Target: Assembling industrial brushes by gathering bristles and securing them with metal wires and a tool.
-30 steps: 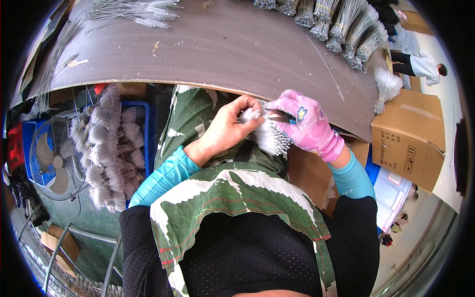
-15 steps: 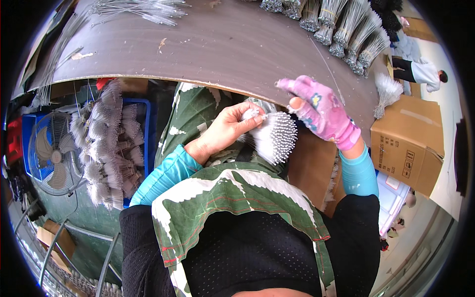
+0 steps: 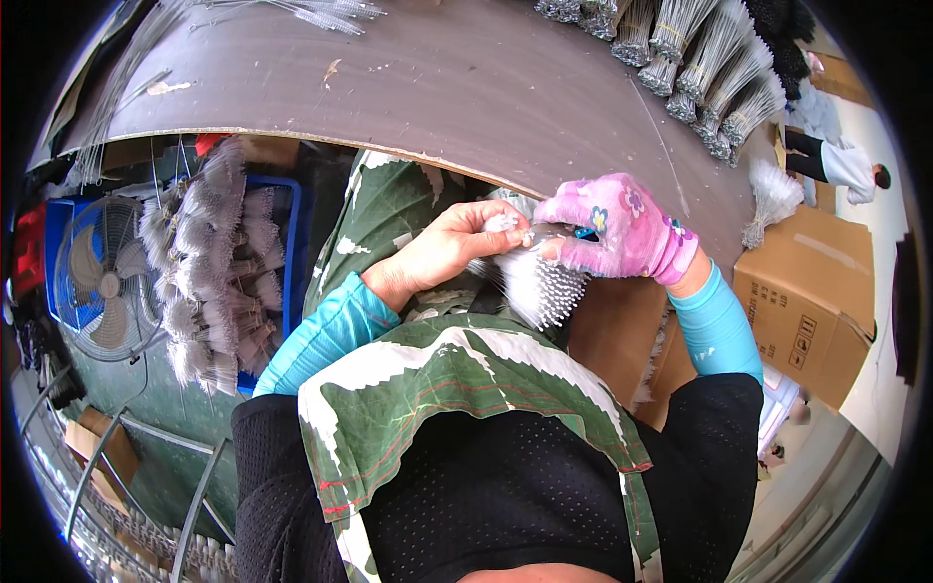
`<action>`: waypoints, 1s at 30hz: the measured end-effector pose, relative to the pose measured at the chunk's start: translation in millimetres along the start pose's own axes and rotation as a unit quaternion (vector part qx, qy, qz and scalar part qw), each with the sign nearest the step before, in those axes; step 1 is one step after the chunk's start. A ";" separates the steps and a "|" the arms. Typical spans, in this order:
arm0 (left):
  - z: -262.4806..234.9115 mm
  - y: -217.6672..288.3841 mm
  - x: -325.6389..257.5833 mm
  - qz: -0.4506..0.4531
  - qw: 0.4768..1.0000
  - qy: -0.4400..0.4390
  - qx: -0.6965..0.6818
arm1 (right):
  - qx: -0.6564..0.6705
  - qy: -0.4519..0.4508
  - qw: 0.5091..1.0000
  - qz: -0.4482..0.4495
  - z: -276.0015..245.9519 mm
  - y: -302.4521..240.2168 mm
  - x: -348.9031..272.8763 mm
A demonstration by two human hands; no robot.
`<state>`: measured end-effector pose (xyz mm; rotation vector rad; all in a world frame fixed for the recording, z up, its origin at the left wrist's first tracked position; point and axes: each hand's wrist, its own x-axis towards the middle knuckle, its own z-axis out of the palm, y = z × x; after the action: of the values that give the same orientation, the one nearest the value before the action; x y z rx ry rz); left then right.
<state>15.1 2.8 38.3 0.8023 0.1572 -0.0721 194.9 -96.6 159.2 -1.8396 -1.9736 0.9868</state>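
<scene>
My bare left hand pinches the top of a white fluffy bundle of wire stems held over my lap. My right hand, in a pink flowered glove, grips the same bundle from the right, fingertips meeting the left hand's. The bundle's white tips fan downward toward my green leaf-print apron. Both hands sit just below the near edge of the brown table.
Grey wire bundles lie at the table's far right, loose wires at the far left. A blue crate with fluffy grey-white bundles and a blue fan stand left. Cardboard boxes sit right; a person is beyond.
My right hand came back down from above the bundle and closed on it, meeting my left hand. The bundle tilted lower toward my lap.
</scene>
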 end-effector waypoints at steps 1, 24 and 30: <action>-0.8 0.0 0.1 0.000 1.000 -0.013 -0.004 | -0.008 -0.009 1.000 -0.003 0.2 0.2 0.3; 0.3 -3.3 6.3 0.062 0.992 0.095 -0.060 | 0.271 -0.061 0.929 0.244 -15.8 5.0 7.1; -3.4 -6.2 7.5 0.063 0.990 0.100 -0.080 | 0.169 -0.060 0.962 0.206 -15.9 1.1 13.5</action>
<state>21.4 0.9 30.3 0.6564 0.2981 0.1406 203.3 -79.1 166.8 -2.0604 -1.3829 1.4819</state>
